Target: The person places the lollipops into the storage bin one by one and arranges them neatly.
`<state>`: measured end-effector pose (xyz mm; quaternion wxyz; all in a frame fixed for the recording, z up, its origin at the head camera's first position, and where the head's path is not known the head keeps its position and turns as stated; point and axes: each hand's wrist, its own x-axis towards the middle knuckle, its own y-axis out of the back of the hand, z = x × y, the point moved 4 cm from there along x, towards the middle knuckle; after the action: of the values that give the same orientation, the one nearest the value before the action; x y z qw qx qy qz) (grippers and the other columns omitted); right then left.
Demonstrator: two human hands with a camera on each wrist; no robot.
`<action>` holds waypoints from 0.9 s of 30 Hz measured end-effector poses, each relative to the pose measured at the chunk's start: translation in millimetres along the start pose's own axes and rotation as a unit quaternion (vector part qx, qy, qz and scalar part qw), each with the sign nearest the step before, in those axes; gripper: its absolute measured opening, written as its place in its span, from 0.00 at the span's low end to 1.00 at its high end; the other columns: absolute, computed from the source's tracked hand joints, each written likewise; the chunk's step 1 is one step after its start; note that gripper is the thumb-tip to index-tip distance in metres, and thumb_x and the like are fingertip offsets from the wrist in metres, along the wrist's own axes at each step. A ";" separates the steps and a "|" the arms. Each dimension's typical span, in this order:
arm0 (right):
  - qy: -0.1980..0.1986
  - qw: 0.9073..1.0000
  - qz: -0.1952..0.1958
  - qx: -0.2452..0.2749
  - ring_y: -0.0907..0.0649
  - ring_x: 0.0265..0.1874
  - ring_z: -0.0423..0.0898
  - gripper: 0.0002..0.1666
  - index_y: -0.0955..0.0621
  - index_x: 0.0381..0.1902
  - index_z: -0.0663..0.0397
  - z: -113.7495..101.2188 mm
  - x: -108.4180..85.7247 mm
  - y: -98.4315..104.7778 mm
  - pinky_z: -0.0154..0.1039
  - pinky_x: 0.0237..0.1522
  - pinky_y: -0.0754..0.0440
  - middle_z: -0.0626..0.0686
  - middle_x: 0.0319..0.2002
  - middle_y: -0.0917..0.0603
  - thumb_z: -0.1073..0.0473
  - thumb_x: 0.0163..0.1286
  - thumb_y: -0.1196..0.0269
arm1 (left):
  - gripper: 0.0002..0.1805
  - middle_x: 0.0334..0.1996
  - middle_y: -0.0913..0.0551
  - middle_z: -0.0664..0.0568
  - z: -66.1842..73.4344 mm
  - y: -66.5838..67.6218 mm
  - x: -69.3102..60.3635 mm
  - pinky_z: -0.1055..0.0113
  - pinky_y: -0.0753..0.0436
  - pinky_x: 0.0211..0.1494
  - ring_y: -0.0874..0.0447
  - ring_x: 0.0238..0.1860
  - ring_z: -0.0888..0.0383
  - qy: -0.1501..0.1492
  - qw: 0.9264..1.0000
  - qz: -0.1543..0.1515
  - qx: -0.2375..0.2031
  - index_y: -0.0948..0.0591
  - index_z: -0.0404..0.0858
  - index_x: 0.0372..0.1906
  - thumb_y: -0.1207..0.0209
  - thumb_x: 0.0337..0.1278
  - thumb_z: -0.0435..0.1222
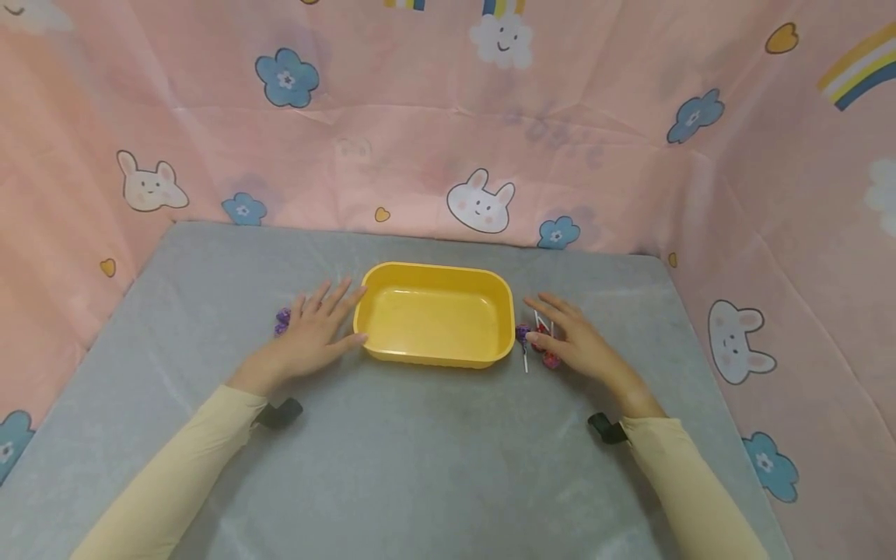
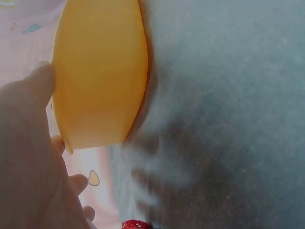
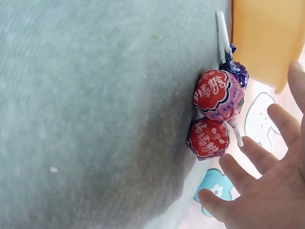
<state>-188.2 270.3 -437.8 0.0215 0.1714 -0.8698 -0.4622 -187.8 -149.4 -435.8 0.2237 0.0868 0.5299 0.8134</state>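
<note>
A yellow rectangular tub [image 1: 434, 359] stands in the middle of the grey table, its inside bare. At its left end the left hand [image 1: 313, 333] is spread, thumb and index fingertips at the rim. Beyond that hand lies a purple-wrapped lollipop [image 1: 282, 320], partly covered by it; a bit of red wrapper [image 2: 136, 224] shows at the bottom of the left wrist view. The right hand [image 1: 575, 342] hovers with parted fingers over several lollipops beside the tub's right end. Among them are a red-and-pink lollipop [image 3: 217, 95], a red one [image 3: 208, 138] and a purple one [image 3: 238, 72].
The grey cloth-covered table [image 1: 448, 467] extends around the tub. A pink printed curtain [image 1: 392, 155] hangs at the back and both sides. Dark wrist-camera mounts [image 1: 280, 414] sit at both sleeve cuffs.
</note>
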 end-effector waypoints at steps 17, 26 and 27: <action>0.010 1.000 0.008 0.024 0.34 0.72 0.62 0.33 0.28 0.70 0.44 7.4 4.4 -8.6 0.68 0.72 0.41 0.60 0.72 0.32 0.44 0.70 0.38 | 0.44 0.82 0.60 0.44 1.6 -3.5 -1.7 0.30 0.67 0.76 0.66 0.81 0.36 0.009 1.000 0.001 -0.015 0.59 0.56 0.80 0.56 0.69 0.63; 0.032 0.999 0.017 0.028 0.31 0.69 0.62 0.30 0.25 0.68 0.48 7.4 4.7 -11.8 0.67 0.70 0.37 0.60 0.68 0.27 0.49 0.70 0.36 | 0.44 0.82 0.61 0.44 -1.1 -6.4 -0.9 0.31 0.67 0.76 0.68 0.81 0.36 0.015 1.000 -0.014 -0.016 0.62 0.55 0.80 0.56 0.70 0.63; 0.033 0.999 0.018 0.027 0.31 0.68 0.62 0.30 0.25 0.68 0.48 7.3 4.6 -12.1 0.67 0.70 0.37 0.61 0.68 0.27 0.49 0.70 0.36 | 0.44 0.82 0.61 0.43 -1.7 -6.9 -0.7 0.31 0.66 0.76 0.67 0.81 0.36 0.016 1.000 -0.014 -0.017 0.62 0.55 0.80 0.56 0.70 0.62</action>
<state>-190.6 268.4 -452.4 0.0538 0.1711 -0.8836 -0.4325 -185.9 -148.7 -442.7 0.2279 0.0629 0.5207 0.8203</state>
